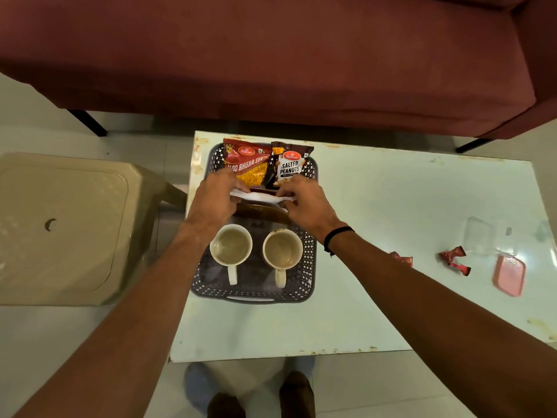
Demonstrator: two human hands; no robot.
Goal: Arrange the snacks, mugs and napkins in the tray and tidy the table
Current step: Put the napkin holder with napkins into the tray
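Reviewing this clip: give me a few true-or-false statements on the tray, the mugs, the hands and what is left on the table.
1. Both mugs stand in the tray. True: left mug, right mug.
2. Both hands hold the white napkin. True: left hand, right hand.
3. The peanuts packet lies outside the tray. False: it is inside, beside the bhujia packet.
4. The pink lid is in the tray. False: it lies on the table.

The pale table (376, 297) bears a dark tray (309, 267), red wrappers (453, 259) and pink lid (509, 276).
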